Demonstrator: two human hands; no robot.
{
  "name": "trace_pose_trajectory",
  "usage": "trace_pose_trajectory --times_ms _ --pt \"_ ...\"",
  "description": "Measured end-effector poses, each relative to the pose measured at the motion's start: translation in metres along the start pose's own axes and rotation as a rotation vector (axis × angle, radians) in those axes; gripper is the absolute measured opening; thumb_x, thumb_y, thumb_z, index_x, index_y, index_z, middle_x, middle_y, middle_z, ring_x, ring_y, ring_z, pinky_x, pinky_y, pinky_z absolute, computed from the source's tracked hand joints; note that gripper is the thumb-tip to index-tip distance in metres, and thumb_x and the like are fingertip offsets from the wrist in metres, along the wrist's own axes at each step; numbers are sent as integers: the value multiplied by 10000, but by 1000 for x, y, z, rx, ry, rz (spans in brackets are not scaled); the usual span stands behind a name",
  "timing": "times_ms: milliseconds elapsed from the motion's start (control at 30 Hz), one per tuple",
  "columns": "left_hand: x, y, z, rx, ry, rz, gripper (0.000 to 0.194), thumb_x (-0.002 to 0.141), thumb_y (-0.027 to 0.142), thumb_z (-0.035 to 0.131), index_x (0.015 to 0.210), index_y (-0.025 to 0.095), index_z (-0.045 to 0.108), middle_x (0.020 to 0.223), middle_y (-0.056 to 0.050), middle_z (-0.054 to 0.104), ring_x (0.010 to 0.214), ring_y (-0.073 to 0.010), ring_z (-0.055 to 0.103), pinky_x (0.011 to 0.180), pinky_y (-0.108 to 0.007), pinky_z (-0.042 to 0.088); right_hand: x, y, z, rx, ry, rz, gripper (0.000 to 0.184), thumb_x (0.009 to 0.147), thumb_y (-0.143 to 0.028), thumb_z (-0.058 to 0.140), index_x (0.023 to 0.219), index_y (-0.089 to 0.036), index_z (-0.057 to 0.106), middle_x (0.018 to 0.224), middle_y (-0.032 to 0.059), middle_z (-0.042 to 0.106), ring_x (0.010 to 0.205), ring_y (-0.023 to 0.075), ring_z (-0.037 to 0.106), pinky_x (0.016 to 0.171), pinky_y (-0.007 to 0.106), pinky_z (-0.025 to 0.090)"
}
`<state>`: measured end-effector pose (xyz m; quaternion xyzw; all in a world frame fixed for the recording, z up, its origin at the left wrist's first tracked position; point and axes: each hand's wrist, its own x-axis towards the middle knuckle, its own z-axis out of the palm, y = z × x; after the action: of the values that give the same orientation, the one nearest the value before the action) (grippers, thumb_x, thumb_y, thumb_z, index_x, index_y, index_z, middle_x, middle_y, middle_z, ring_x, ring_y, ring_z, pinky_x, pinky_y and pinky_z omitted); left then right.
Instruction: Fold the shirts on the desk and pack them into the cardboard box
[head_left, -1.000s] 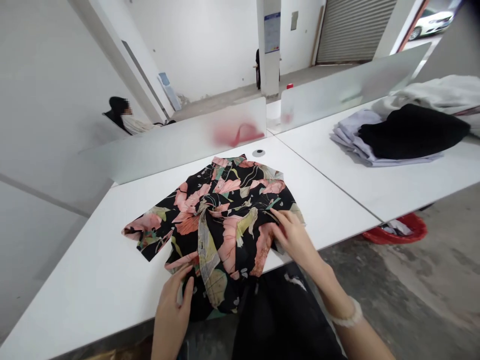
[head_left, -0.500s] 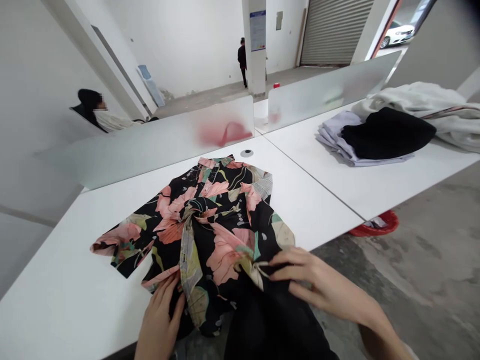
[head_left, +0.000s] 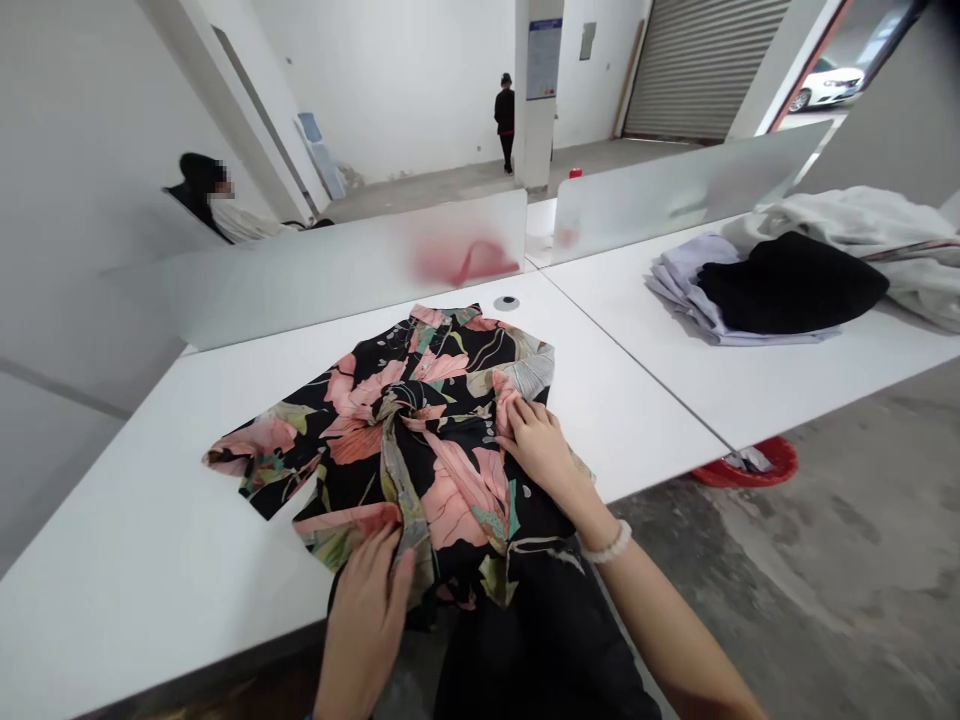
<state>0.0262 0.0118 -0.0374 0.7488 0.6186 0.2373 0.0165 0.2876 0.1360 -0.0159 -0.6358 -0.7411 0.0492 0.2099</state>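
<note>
A short-sleeved black shirt with pink and green leaf print (head_left: 442, 500) lies flat on the white table (head_left: 150, 530), collar to the far side. Its front is twisted into a knot (head_left: 397, 415) near the middle. My left hand (head_left: 364, 630) holds the shirt's lower edge at the near table edge. Fingers curled, my right hand (head_left: 536, 445) gathers the cloth on the shirt's right side. A white bead bracelet (head_left: 609, 545) circles my right wrist.
Frosted partitions (head_left: 337, 270) stand along the table's far side. On the adjoining table, black and lilac folded clothes (head_left: 780, 290) sit against pale cloth (head_left: 847, 230). A red basin (head_left: 750, 465) stands on the floor. One person sits far left (head_left: 210, 195); another stands by a pillar (head_left: 505, 120).
My right hand has moved from the near right edge of the shirt, up and left onto its right side. My left hand has shifted slightly right along the hem. The view has tilted slightly.
</note>
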Motion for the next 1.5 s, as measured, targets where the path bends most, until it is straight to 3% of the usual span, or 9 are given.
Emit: trace_pose_trajectory --times_ms 200,333,467,667,900,1067,1333,1433,1500 --pt "-2 3 -1 -231 -13 -209 376 851 539 440 919 201 588 970 -92 674 944 -255 622 836 -411 505 -14 -14 -39 420 2 -316 268 966 -268 428 934 -189 682 1145 90 639 1125 218 533 969 400 391" --pt "11 -3 -26 -446 1 -458 452 775 629 494 886 199 574 1006 -80 673 882 -232 628 740 -326 527 -60 -19 -87 767 -475 -749 248 964 -241 432 955 -185 674 1063 50 664 1032 128 593 919 257 444" --pt "18 4 -46 -592 -109 -361 419 782 618 507 719 205 530 1183 -109 638 1069 -278 589 832 -340 512 -81 -19 -102 794 -791 -892 282 936 -266 497 1172 -165 614 1110 67 669 1034 134 610 908 239 462" --pt "21 39 -49 -662 -559 74 402 883 544 395 753 229 610 1091 -81 694 1019 -232 628 922 -345 480 -15 -32 -49 446 -299 -467 306 942 -198 442 1210 -173 586 1190 100 616 1106 184 557 979 357 415" --pt "48 12 2 -211 49 -18 415 925 408 382 1169 132 574 1292 -146 571 1247 -278 477 1050 -484 355 89 -75 24 194 -203 -221 338 905 -321 537 1155 -99 584 1046 136 661 976 235 598 899 360 434" --pt "50 -10 28 135 -43 43 520 909 421 429 1327 117 484 1422 -153 441 1341 -340 345 1065 -548 319 118 -64 0 283 -83 -236 303 950 -314 423 1038 -126 645 992 107 688 885 201 631 823 315 463" --pt "46 -12 30 200 -38 93 525 904 417 437 1367 170 453 1456 -128 398 1348 -346 331 1049 -546 343 5 149 -92 591 999 617 699 810 -696 388 1268 -185 526 1192 257 588 1062 350 599 749 506 482" --pt "46 -16 34 131 -26 120 526 908 420 429 1393 216 412 1447 -109 420 1354 -326 328 1057 -545 333 -52 183 -98 529 1378 748 497 790 -639 511 1208 -374 548 1231 160 595 1106 312 583 796 474 478" --pt "45 -16 34 55 -10 119 529 926 399 396 1423 223 351 1445 -107 423 1349 -288 347 1072 -516 330 -60 173 -93 442 1354 656 506 821 -604 480 1227 -310 548 1216 192 588 1121 333 567 857 499 472"
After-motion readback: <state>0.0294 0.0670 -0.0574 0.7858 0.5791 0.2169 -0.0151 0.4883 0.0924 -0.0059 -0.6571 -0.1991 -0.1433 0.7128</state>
